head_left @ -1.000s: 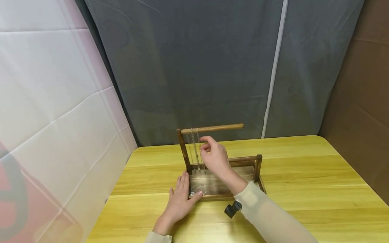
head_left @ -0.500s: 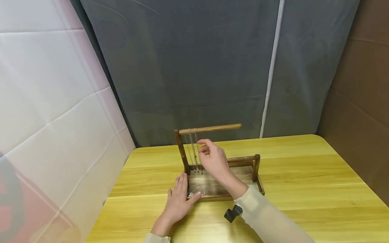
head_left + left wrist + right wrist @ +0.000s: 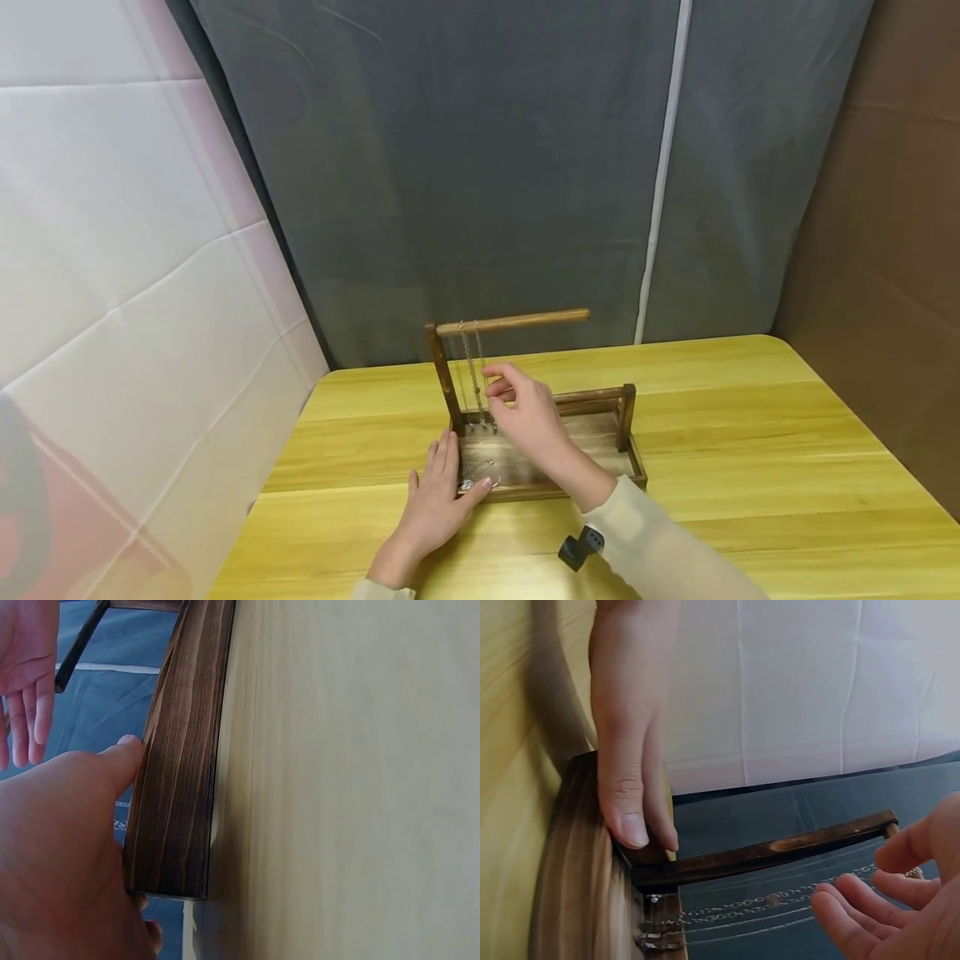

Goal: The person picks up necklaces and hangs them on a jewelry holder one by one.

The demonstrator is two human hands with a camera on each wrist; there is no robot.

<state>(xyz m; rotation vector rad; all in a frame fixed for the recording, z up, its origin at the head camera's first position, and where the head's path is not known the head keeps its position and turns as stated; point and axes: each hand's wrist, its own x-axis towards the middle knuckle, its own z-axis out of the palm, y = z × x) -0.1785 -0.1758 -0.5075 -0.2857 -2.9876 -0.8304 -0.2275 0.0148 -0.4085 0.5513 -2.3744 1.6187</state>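
Note:
A dark wooden jewelry stand [image 3: 525, 492] has a tray base, a tall left post and a high rail [image 3: 532, 320]. Several thin silver necklaces [image 3: 475, 375] hang from the rail's left part, small pendants at their lower ends. My left hand [image 3: 429, 512] rests at the tray's front left corner, straight fingers along the left side and thumb over the front rim. Just right of the chains is my right hand [image 3: 528, 417], loosely bent, with thumb and forefinger apart. In the right wrist view, the chains [image 3: 742, 904] run past its fingertips [image 3: 825, 900].
A small heap of silver jewelry [image 3: 471, 483] lies in the tray beside my left thumb. At the tray's right end stands a lower wooden bar [image 3: 600, 394]. The yellow wooden table [image 3: 720, 450] has a grey curtain [image 3: 480, 167] behind it and panels at both sides.
My right hand has moved down alongside the hanging necklaces. My left hand has stayed at the tray corner. The head view has shifted slightly.

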